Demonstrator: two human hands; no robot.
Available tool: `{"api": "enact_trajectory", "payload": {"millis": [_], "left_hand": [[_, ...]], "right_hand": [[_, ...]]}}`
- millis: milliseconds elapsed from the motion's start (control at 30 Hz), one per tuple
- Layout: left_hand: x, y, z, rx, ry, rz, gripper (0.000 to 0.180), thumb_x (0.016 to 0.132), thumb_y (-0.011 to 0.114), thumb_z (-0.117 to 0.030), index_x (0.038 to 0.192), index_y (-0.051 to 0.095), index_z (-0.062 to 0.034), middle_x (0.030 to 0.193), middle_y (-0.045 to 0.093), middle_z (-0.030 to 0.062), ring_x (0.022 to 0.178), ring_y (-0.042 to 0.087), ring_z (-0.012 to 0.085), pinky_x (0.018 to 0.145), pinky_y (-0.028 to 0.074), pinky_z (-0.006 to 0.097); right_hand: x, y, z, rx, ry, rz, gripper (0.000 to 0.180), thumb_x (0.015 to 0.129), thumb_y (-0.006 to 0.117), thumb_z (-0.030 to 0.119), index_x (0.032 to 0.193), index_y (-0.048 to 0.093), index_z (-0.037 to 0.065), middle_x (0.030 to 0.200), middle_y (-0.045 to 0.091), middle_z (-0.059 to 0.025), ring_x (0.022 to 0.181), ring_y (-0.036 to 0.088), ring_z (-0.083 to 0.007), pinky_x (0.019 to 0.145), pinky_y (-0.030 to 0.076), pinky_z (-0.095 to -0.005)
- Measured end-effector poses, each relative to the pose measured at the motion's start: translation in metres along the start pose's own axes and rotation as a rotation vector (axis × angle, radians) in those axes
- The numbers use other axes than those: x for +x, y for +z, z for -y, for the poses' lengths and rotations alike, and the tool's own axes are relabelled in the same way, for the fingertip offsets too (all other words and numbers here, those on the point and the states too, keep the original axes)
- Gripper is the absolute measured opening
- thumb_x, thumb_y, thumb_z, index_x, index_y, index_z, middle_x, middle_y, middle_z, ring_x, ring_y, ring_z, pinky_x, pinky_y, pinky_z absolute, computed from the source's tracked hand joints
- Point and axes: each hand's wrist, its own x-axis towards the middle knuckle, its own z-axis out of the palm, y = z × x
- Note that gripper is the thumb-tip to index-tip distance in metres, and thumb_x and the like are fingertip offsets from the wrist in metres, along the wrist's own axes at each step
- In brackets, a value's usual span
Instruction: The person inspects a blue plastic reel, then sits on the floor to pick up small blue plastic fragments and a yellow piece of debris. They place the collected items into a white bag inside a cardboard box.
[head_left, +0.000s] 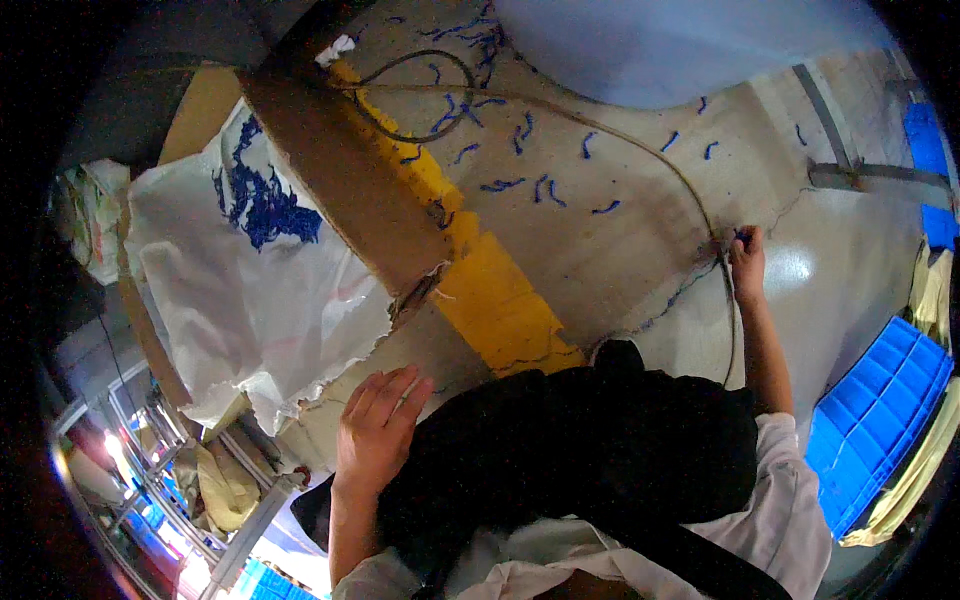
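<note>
My left hand (375, 425) lies flat with fingers together on my dark trouser leg (580, 450), beside the edge of a brown cardboard sheet (340, 180). Far out on the floor, my right hand (746, 258) pinches a small blue piece at a crack in the concrete. A thin cord (640, 145) runs across the floor to that hand and down along my forearm. Several short blue scraps (520, 185) lie scattered over the floor ahead.
A white plastic bag (230, 290) holding blue scraps rests on the cardboard at left. A yellow painted stripe (490, 300) crosses the floor. Blue plastic crates (875, 420) stand at right. Metal shelving (170, 480) shows at lower left.
</note>
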Motion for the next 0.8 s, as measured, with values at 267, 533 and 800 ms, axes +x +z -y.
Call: {"api": "enact_trajectory", "payload": {"millis": [267, 533, 800], "left_hand": [[0.019, 0.005, 0.000, 0.125, -0.250, -0.266, 0.065, 0.072, 0.068, -0.003, 0.132, 0.045, -0.0137, 0.137, 0.039, 0.0184, 0.128, 0.035, 0.0391, 0.102, 0.033, 0.049], [0.030, 0.032, 0.011, 0.316, -0.355, -0.190, 0.067, 0.074, 0.065, -0.005, 0.135, 0.038, -0.0098, 0.140, 0.037, 0.0153, 0.131, 0.032, 0.0363, 0.106, 0.027, 0.053], [0.007, 0.004, -0.001, 0.264, -0.306, -0.215, 0.057, 0.077, 0.061, -0.003, 0.131, 0.045, -0.0133, 0.139, 0.039, 0.0145, 0.130, 0.034, 0.0360, 0.106, 0.024, 0.055]], "right_hand": [[-0.074, 0.215, 0.316, 0.710, -0.186, 1.173, 0.042, 0.087, 0.059, 0.023, 0.121, 0.043, 0.004, 0.105, 0.053, -0.0058, 0.096, 0.054, -0.0174, 0.086, 0.046, -0.0302], [-0.037, 0.216, 0.252, 0.014, -0.559, 0.648, 0.046, 0.083, 0.064, 0.015, 0.125, 0.049, 0.008, 0.125, 0.051, -0.0100, 0.104, 0.057, -0.0244, 0.086, 0.047, -0.0324], [-0.001, 0.164, 0.098, -0.977, -0.718, 0.407, 0.039, 0.073, 0.067, 0.010, 0.110, 0.054, 0.011, 0.113, 0.051, -0.0096, 0.105, 0.051, -0.0321, 0.081, 0.047, -0.0432]]}}
